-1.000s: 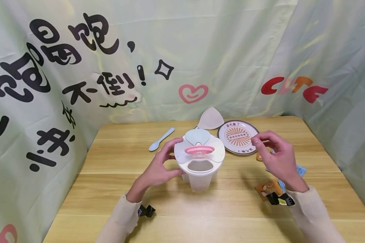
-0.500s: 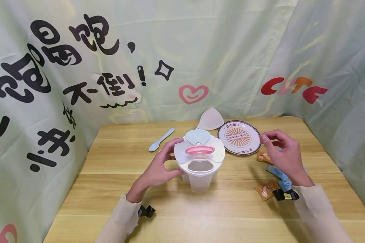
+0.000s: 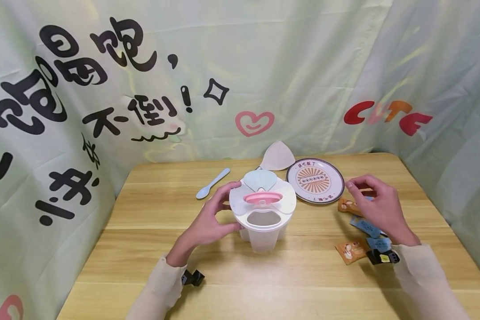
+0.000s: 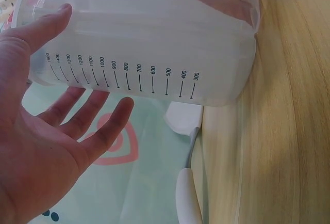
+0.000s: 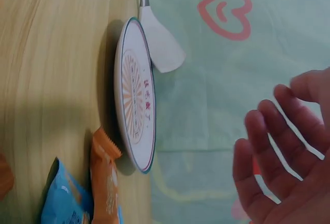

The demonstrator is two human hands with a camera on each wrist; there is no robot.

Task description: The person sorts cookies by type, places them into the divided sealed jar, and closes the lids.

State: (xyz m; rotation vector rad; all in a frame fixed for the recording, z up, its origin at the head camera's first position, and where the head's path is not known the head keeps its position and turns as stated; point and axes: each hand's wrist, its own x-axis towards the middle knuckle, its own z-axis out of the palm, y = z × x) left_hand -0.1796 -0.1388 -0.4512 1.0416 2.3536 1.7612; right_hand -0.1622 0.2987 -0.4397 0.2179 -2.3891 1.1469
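Note:
A translucent plastic storage canister (image 3: 263,238) stands upright on the table. Its white round lid (image 3: 240,202) carries a pale blue flap, a pink piece and an opening at the near side. In the left wrist view a printed measuring scale runs along the canister (image 4: 149,38). My left hand (image 3: 210,222) grips the canister from the left, thumb on its near side and fingers on the far side. My right hand (image 3: 378,206) hovers to the right of the plate, fingers loosely curled. Nothing shows between those fingers in the right wrist view, where the hand (image 5: 289,157) is apart from everything.
A round patterned plate (image 3: 315,181) lies behind the canister, beside a white spatula (image 3: 278,156). Orange packets (image 3: 351,251) and blue packets (image 3: 365,226) lie under and near my right arm. A light blue spoon (image 3: 213,183) is at the back left. Printed cloth (image 3: 304,80) hangs behind the table.
My right hand has drifted rightward, away from the plate, uncovering more of the packets. My left hand and the canister have stayed in place.

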